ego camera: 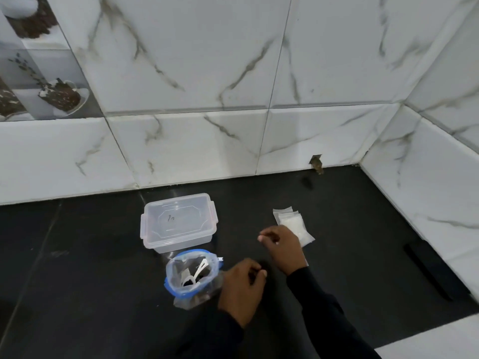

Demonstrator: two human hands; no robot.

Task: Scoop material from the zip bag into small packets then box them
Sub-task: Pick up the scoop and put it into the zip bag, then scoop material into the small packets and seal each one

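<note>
Clear lidded box [178, 221], one; one open zip bag [192, 297] holding one white scoop [199, 269]; one packet stack [290, 221]. Left hand [241, 291] and right hand [283, 248] are curled, whether around anything I cannot tell. Black counter [90, 281], marble-tiled walls [194, 73].

You find one handwritten dark mark [171, 218] on the clear box lid [186, 229], left of centre. It resembles "1n"; the reading is uncertain.
</note>
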